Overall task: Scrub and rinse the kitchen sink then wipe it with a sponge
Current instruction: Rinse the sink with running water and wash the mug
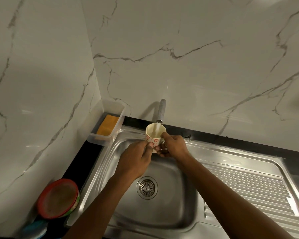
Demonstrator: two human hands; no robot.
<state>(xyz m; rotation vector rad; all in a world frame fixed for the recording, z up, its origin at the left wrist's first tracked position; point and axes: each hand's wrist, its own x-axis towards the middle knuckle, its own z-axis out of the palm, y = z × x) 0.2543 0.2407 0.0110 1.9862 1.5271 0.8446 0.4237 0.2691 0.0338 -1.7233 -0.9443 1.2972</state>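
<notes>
A white mug with red flowers [154, 137] is held upright over the steel sink [178, 195], under the tap [160, 111]. Water runs from the tap into the mug. My left hand [135, 161] pinches the mug's lower side with thumb and fingers. My right hand [173, 145] grips its right side, one finger on the rim. An orange sponge [107, 125] lies in a clear plastic tray [118, 118] at the sink's far left corner. The sink's drain [147, 187] is open to view between my forearms.
A red-lidded round tub [59, 198] sits on the black counter at the near left, with something blue [36, 226] below it. The ribbed drainboard [248, 183] spreads to the right. Marble walls close in behind and to the left.
</notes>
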